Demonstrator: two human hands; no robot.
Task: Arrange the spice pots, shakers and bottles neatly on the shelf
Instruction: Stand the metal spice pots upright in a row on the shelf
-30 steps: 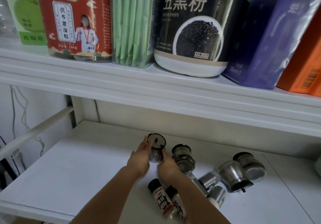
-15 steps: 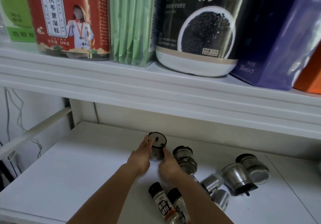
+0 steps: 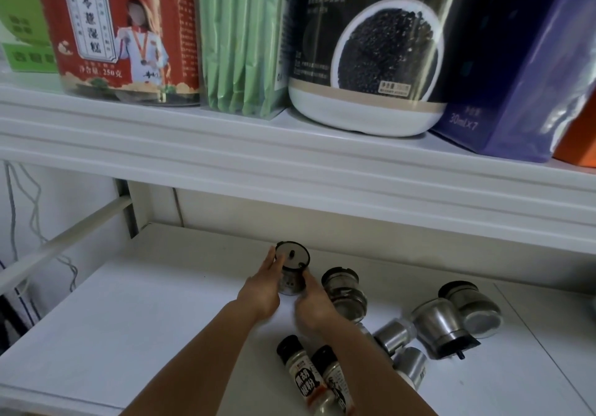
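Nearest the camera, two small clear bottles with black caps and dark labels lay on their sides on the white lower shelf, evidently not yet sorted. To the right, several steel shakers lay tipped and touching one another, with a glass spice pot with a black lid just beside the right hand. Farther in, both hands flanked a small glass-and-steel pot with a round black lid, probably to steady it upright while seating it toward the back-left as a row's start. The left hand pressed loosely curved fingers against its side and lid rim; the right hand's fingers cupped the opposite side, neither clenched.
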